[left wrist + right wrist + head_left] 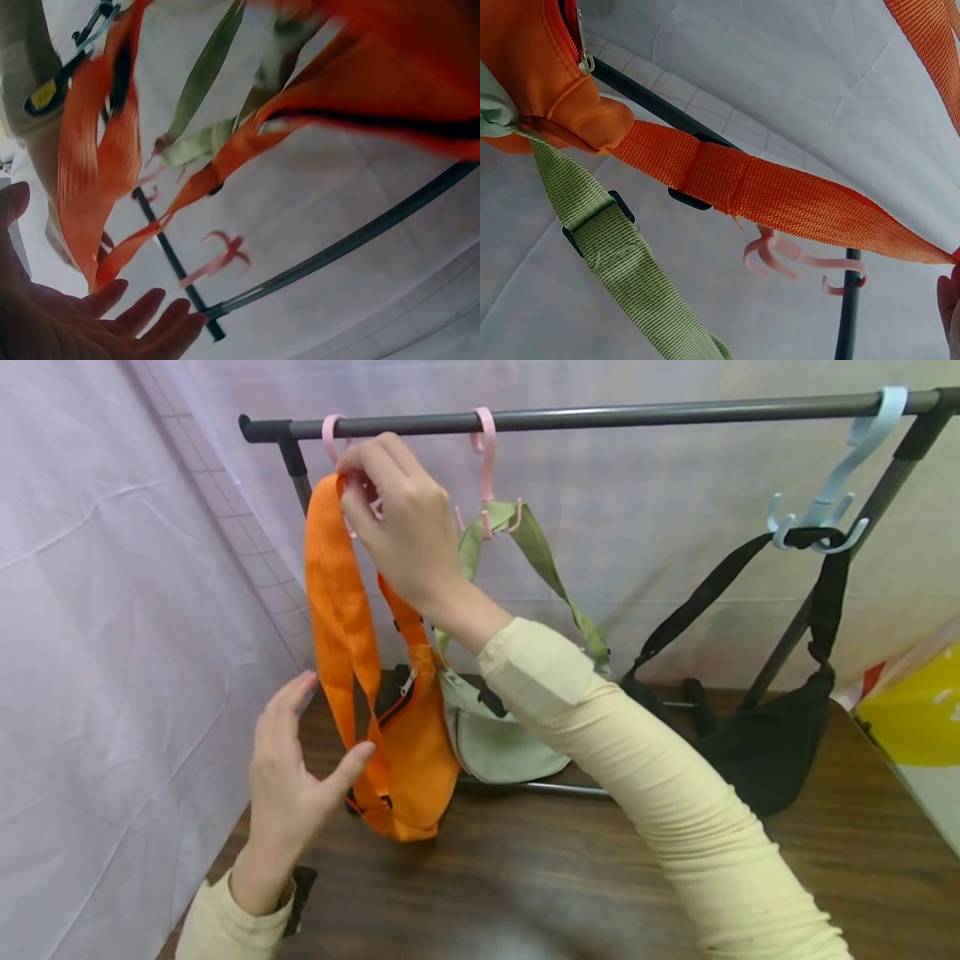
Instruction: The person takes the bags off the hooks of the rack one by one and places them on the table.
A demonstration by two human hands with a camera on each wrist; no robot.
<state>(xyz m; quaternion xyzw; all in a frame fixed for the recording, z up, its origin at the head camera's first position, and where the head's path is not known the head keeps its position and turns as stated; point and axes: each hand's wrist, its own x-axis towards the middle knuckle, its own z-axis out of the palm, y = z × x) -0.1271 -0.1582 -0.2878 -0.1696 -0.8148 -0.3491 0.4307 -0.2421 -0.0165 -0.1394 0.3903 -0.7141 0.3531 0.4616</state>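
My right hand (401,518) pinches the top of the orange strap (330,568), just below the rail and in front of a pink hook (332,435). From this strap hangs an orange sling bag (420,752) with a dark zipper pocket, low beside the rack's left end. In the left wrist view the pink hook (225,259) carries nothing, and the strap runs apart from it. My left hand (288,777) is beside the strap's lower part, thumb and fingers spread and holding nothing. The right wrist view shows only a sliver of my right hand (951,304) at the strap's end.
A pale green bag (502,747) hangs from a second pink hook (486,468). Further right, a black bag (765,752) hangs from a blue hook (825,485). The dark rail (637,416) spans the top. White curtain (112,652) stands close on the left.
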